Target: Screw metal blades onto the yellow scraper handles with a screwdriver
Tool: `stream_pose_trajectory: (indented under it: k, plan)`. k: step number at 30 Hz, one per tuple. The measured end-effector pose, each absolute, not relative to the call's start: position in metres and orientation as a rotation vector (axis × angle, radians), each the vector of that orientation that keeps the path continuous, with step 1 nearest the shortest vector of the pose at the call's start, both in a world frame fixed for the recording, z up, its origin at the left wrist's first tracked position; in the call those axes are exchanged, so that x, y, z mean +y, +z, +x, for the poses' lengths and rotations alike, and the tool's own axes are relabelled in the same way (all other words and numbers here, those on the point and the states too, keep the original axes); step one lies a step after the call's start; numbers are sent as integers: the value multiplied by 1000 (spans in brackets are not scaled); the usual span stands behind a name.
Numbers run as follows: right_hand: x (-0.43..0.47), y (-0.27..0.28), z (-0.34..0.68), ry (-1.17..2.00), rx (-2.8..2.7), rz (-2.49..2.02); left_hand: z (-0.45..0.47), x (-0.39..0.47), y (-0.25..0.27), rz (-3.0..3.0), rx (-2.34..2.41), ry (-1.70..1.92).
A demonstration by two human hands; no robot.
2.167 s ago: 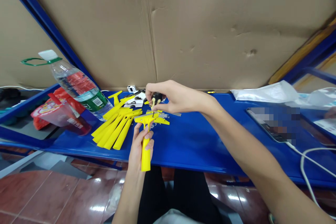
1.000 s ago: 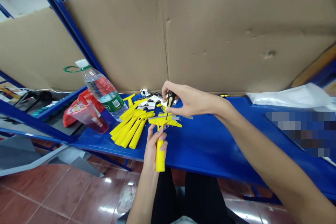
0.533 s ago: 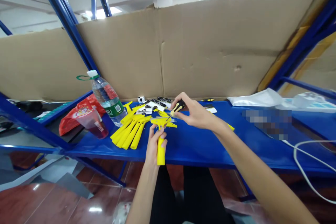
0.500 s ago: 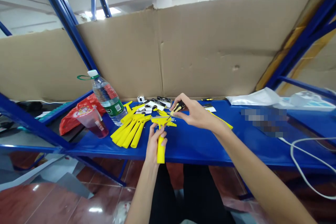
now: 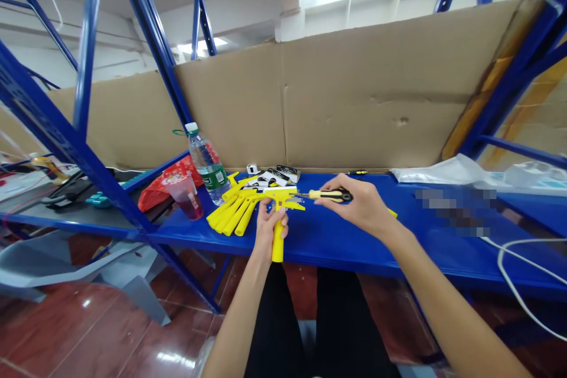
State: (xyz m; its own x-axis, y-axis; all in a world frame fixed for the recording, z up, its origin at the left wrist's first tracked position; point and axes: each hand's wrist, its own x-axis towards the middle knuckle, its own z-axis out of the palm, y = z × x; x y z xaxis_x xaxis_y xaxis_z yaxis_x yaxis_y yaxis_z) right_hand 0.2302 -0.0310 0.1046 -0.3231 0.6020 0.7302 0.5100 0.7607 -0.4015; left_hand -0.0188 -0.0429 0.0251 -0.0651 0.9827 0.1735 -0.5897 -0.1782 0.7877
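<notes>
My left hand [image 5: 266,227] is wrapped round the grip of a yellow T-shaped scraper handle [image 5: 277,242], held upright above the front of the blue shelf. In my right hand [image 5: 363,207] is a screwdriver [image 5: 330,195] with a black and yellow grip, lying nearly level. Its shaft points left at the scraper's head; whether the tip touches cannot be made out. Several similar yellow handles [image 5: 230,212] lie fanned out to the left of my left hand. Behind them are black and white packets [image 5: 279,176].
A water bottle [image 5: 210,171], a cup of red drink [image 5: 186,195] and a red bag [image 5: 155,186] stand at left. Cardboard [image 5: 354,100] walls the back of the blue shelf [image 5: 319,248]. Another screwdriver [image 5: 358,172] lies behind; a white cable [image 5: 505,260] runs at right.
My right hand has moved right, and the screwdriver has swung from steeply slanted to nearly level. My left hand keeps its hold on the scraper handle. The view has shifted left.
</notes>
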Motion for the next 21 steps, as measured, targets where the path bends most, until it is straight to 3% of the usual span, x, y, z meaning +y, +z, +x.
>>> stream_pose_trajectory:
  k: [8,13,21]
  plan:
    - [31,38,282,85,-2058,-1306,-50,-48,50,1107,599,1712]
    - [76,-11,294,-99,-2242,-1470,-59,-55,48,1175,554,1736]
    - [93,-4,275,-452,-2329,-1648,-74,-75,19,1089,592,1756]
